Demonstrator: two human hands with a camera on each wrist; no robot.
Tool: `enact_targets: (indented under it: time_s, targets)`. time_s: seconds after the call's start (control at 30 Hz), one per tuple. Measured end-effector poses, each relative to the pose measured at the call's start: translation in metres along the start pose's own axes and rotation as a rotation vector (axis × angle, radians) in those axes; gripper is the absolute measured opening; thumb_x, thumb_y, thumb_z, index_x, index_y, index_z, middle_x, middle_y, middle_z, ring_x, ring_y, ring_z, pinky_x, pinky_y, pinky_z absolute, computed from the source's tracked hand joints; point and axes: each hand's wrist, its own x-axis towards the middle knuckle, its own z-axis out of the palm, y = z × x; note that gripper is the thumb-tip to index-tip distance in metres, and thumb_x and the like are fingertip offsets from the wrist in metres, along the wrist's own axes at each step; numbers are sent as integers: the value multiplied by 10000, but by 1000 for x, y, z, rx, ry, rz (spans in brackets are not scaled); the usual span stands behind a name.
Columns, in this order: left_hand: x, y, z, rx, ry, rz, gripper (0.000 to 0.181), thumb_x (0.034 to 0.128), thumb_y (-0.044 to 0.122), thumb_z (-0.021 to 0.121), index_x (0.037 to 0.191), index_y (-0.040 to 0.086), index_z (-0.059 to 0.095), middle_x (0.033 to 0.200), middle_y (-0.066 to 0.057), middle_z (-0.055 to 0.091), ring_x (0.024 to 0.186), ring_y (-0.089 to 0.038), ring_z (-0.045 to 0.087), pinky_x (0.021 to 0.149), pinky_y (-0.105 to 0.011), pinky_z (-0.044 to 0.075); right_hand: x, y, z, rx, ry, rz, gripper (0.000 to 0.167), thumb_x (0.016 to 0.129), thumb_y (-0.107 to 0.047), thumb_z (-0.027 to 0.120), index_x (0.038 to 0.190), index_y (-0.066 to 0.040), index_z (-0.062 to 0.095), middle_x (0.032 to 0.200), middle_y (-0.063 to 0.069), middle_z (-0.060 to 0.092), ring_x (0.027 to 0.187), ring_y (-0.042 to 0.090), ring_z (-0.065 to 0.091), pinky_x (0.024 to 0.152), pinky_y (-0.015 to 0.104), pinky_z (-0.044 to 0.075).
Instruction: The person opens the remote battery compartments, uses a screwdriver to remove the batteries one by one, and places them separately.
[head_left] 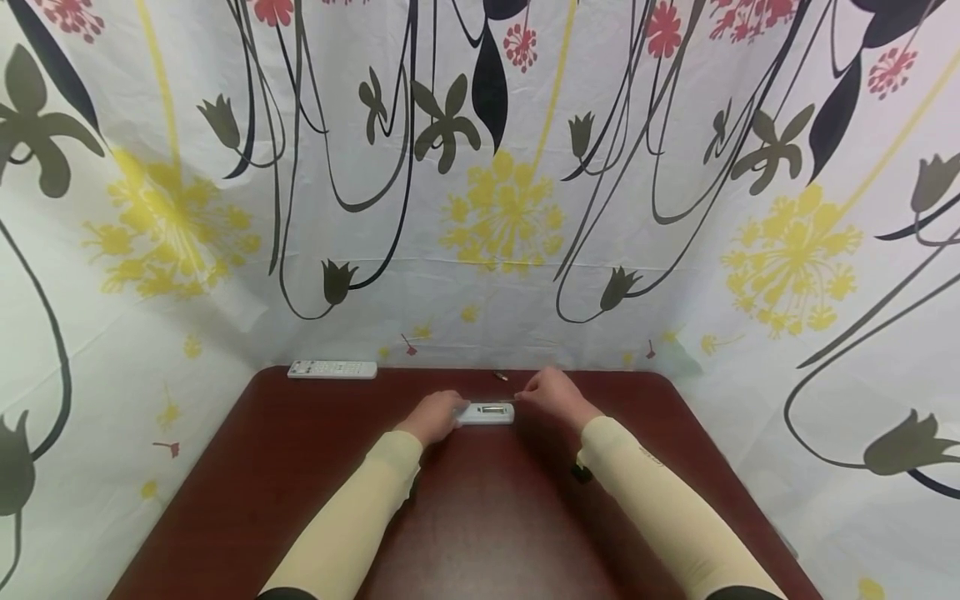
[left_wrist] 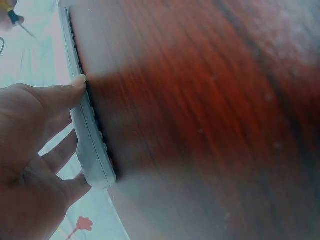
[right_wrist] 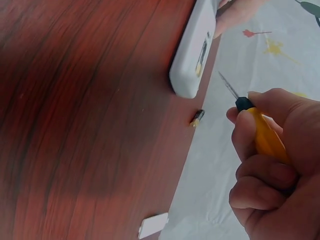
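My left hand [head_left: 437,417] grips a white remote control [head_left: 474,415] by its left end, thumb on one long edge and fingers on the other. The remote lies buttons down on the table, its battery compartment uncovered and a battery [right_wrist: 201,64] visible inside. A screwdriver [right_wrist: 270,137] with a yellow handle and dark collar is held in my right hand [right_wrist: 272,165]. Its thin metal tip points toward the compartment end of the remote, apart from it. Near the table's back edge lies a loose battery [right_wrist: 198,118]. A small white cover [right_wrist: 154,225] sits farther along that edge.
Another white remote control [head_left: 332,369] lies buttons up at the back left corner of the dark red table [head_left: 480,517]. A flower-printed curtain [head_left: 480,317] hangs right behind the table and along both sides.
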Motion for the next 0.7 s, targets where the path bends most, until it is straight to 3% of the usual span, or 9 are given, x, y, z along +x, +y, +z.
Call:
enact_targets:
  time_s: [0.2,0.5,0.7]
  targets:
    - [0,-3,1,2,2,7,457,1048,64,753,1500,59,682,1492,-144,667,1436,-347,582,1215,-491,443,1,8,3,-7,-27,24,520,1024,-283,791,552,-152,615,544,-62,368,499,149,358,535,326,403]
    - [1,-4,0,5,-8,8,460,1054,80,757,1507,72,677,1494,-141,664,1440,-342,578,1217,-486,441,-2,8,1,91,-99,118,461,1037,-285,792,622,-106,696,551,-46,403,494,189,447,534,343,477]
    - [3,-4,0,9,-2,12,460,1045,83,768,1498,68,684,1479,-141,673,1423,-342,591,1208,-487,450,-5,5,-6,121,-153,87,380,1053,-273,764,722,-84,769,576,-29,466,516,215,511,555,357,513]
